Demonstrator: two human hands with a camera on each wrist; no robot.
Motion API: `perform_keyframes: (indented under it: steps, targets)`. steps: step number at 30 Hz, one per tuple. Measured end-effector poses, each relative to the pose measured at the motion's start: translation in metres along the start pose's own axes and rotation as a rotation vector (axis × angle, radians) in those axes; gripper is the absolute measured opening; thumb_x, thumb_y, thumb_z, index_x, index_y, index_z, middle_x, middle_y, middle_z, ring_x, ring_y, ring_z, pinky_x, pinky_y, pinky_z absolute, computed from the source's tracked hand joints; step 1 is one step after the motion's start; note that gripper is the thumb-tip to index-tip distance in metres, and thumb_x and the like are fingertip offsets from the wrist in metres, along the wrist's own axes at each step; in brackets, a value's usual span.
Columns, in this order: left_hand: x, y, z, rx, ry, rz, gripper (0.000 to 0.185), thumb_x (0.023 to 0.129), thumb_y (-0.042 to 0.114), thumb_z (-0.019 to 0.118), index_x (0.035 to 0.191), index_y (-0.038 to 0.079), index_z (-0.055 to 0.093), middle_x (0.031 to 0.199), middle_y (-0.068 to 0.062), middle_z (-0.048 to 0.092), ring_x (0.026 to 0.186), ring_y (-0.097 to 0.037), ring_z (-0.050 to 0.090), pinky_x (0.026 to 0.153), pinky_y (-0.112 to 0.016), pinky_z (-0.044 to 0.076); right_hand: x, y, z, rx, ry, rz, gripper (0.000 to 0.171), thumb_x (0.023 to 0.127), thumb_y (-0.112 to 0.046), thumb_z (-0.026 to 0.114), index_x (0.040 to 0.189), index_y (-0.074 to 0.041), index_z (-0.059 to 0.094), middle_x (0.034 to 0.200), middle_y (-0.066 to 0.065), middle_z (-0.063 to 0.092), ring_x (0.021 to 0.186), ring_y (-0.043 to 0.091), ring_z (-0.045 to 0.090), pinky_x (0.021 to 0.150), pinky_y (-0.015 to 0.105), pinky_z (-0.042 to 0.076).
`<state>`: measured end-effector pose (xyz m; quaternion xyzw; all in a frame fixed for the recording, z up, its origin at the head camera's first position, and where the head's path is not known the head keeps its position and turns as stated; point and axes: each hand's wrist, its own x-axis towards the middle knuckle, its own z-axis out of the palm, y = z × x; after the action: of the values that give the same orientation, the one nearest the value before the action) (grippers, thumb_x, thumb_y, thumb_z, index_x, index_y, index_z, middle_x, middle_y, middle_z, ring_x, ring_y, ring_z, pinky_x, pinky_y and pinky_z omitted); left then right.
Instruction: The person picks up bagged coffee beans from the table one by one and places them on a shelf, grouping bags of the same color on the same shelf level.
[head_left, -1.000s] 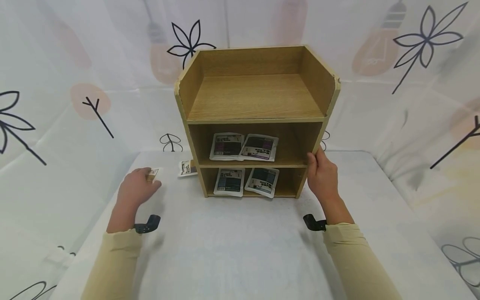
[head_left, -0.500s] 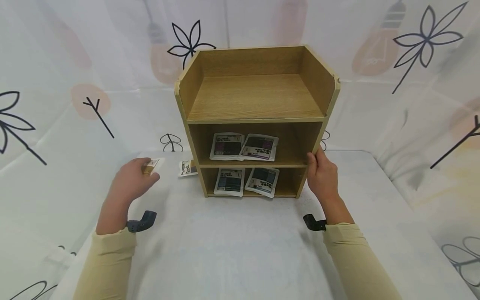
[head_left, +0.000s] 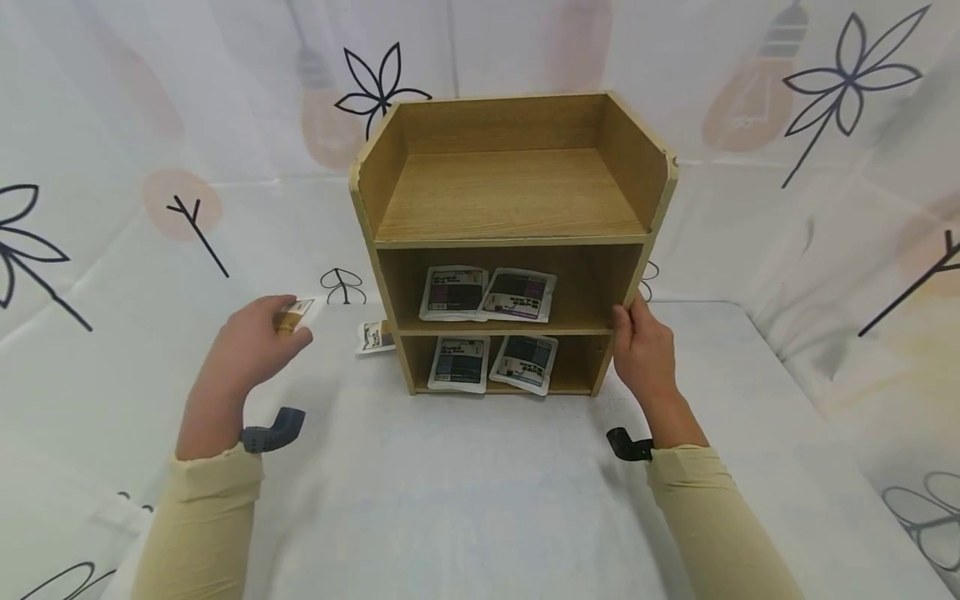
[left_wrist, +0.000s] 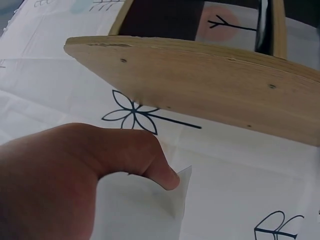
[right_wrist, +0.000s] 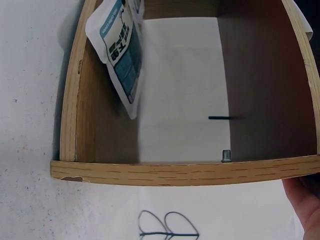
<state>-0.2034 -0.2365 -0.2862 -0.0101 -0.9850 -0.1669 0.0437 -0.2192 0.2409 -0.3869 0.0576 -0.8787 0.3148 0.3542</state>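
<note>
left hand (head_left: pixel 251 350) pinches a small white-and-tan flat packet (head_left: pixel 294 313) above the table; right hand (head_left: pixel 643 350) grips the light wooden three-tier shelf unit's (head_left: pixel 510 196) right front edge.

Head overview; wrist close-ups, shared shelf (head_left: pixel 510 242)

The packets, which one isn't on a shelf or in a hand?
The packet lying on the table just left of the wooden shelf unit; four sit on shelves, one is in the left hand.
</note>
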Motion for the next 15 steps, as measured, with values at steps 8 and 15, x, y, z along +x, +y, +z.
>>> perform_keyframes:
  steps: [8,15]
  targets:
    - [-0.002,0.009,-0.019,0.005,0.050,0.041,0.061,0.090,0.032,0.051,0.143,0.004,0.042,0.138,-0.024,0.049,0.096,-0.035,0.053,0.069,-0.040,0.045,0.000,-0.001,-0.001,-0.001,-0.010,0.013,0.037,0.104,-0.027,0.041,0.129,-0.001,0.049,0.117,0.027,0.065,0.102,0.046,0.065,0.081,0.059,0.053]
    - [-0.004,0.019,-0.035,0.002,0.098,0.075,0.058,0.090,0.032,0.051,0.142,0.008,0.045,0.139,-0.021,0.049,0.095,-0.035,0.053,0.069,-0.037,0.041,-0.001,-0.002,-0.001,0.000,0.005,-0.003,0.035,0.104,-0.024,0.042,0.126,0.002,0.049,0.113,0.029,0.066,0.099,0.047,0.066,0.079,0.060,0.053]
